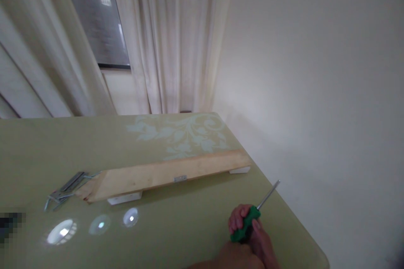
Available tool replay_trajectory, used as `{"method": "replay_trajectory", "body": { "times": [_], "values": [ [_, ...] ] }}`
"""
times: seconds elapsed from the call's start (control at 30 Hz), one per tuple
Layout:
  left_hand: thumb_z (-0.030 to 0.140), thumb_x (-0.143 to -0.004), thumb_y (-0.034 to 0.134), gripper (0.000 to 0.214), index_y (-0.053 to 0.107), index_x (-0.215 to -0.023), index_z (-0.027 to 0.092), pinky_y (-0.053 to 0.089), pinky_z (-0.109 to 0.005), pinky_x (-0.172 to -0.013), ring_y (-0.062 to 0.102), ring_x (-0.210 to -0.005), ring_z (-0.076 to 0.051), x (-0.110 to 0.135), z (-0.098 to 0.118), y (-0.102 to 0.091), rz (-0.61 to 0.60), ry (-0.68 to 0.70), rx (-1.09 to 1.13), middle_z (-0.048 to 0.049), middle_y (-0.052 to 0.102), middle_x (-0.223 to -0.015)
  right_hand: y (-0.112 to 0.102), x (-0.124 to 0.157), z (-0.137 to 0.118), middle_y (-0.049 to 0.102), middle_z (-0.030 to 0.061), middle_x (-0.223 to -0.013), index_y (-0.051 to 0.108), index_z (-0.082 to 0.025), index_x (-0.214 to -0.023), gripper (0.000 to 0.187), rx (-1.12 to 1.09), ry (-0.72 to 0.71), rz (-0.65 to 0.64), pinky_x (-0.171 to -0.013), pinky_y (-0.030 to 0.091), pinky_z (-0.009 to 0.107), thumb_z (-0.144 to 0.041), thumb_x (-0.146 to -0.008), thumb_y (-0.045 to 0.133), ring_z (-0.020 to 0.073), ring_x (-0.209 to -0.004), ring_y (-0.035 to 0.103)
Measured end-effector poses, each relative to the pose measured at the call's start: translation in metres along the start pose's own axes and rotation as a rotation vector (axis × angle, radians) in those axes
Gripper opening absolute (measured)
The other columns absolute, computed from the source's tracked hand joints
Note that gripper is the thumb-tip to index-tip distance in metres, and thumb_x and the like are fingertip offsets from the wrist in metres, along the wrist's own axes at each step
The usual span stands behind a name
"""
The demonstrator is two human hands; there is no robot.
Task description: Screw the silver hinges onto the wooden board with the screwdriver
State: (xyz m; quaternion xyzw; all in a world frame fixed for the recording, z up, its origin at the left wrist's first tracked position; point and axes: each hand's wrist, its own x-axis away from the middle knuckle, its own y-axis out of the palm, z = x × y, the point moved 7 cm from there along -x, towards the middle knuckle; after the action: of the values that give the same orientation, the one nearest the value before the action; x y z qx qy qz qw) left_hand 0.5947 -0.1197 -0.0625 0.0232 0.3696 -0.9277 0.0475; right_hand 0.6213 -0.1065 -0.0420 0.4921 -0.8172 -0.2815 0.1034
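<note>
Item: my right hand [252,244], closed round green screwdriver [248,222], over counter [189,231]; wooden plank [164,174] well apart; left hand out of view.

A pale green desk [176,227] with a white leaf pattern [179,136] near its far edge carries a long wooden plank [164,174], lying slantwise and raised on two white blocks [124,198]. A small metal plate [180,178] sits on the plank's near side. Metal brackets [65,189] lie at its left end. Behind, cream curtains [170,38] flank a dark window [94,12], and a bare wall [315,71] stands to the right.
</note>
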Motion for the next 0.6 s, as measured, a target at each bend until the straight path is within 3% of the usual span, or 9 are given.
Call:
{"method": "replay_trajectory", "body": {
  "times": [0.13,0.23,0.3,0.37,0.47,0.6],
  "values": [
    [0.054,-0.11,0.043,0.061,0.081,-0.077,0.021,0.048,-0.029,-0.061,0.064,-0.06,-0.018,-0.003,-0.011,0.016,-0.026,-0.055,-0.06,-0.0056,0.068,-0.058,0.0,0.001,-0.002,0.054,0.0007,-0.073,0.064,-0.025,-0.084,0.039,-0.011,0.054,0.029,-0.064,0.048,0.034,-0.062,-0.088,0.074,0.0176,-0.065,0.051],
    [0.056,-0.107,0.048,0.059,0.081,-0.073,0.021,0.046,-0.029,-0.057,0.061,-0.054,-0.018,-0.007,-0.02,0.035,-0.121,-0.063,-0.108,-0.0051,0.066,-0.053,-0.002,0.0,0.002,0.054,0.0001,-0.073,0.062,-0.026,-0.084,0.042,0.018,0.085,0.036,-0.064,0.048,0.033,-0.065,-0.085,0.076,0.0173,-0.066,0.052],
    [0.057,-0.102,0.055,0.053,0.08,-0.07,0.022,0.043,-0.029,-0.052,0.057,-0.048,-0.017,-0.009,-0.029,0.049,-0.209,-0.062,-0.142,-0.0047,0.065,-0.05,-0.005,0.0,0.004,0.052,-0.0006,-0.072,0.061,-0.027,-0.085,0.043,0.046,0.055,0.061,-0.061,0.045,0.032,-0.067,-0.083,0.078,0.0172,-0.063,0.05],
    [0.054,-0.099,0.057,0.049,0.079,-0.068,0.023,0.04,-0.029,-0.047,0.052,-0.043,-0.018,-0.01,-0.041,0.057,-0.223,-0.088,-0.18,-0.0047,0.062,-0.047,-0.005,0.004,0.002,0.052,-0.0003,-0.071,0.061,-0.028,-0.086,0.042,0.094,-0.011,0.084,-0.058,0.042,0.031,-0.066,-0.084,0.078,0.0179,-0.063,0.05],
    [0.049,-0.099,0.055,0.044,0.081,-0.076,0.023,0.039,-0.03,-0.044,0.049,-0.04,-0.019,-0.004,-0.053,0.053,-0.132,-0.129,-0.212,-0.0046,0.055,-0.041,0.002,0.016,-0.007,0.053,0.0012,-0.074,0.061,-0.028,-0.088,0.035,0.189,-0.127,0.069,-0.06,0.041,0.033,-0.061,-0.089,0.074,0.0198,-0.067,0.051],
    [0.048,-0.103,0.047,0.044,0.084,-0.099,0.024,0.043,-0.032,-0.047,0.055,-0.045,-0.021,0.027,-0.04,0.025,-0.058,-0.1,-0.104,-0.0077,0.062,-0.05,0.023,0.026,-0.023,0.053,0.0023,-0.069,0.066,-0.03,-0.087,0.03,0.256,-0.243,-0.131,-0.059,0.04,0.034,-0.059,-0.093,0.07,0.02,-0.064,0.051]
  ]
}}
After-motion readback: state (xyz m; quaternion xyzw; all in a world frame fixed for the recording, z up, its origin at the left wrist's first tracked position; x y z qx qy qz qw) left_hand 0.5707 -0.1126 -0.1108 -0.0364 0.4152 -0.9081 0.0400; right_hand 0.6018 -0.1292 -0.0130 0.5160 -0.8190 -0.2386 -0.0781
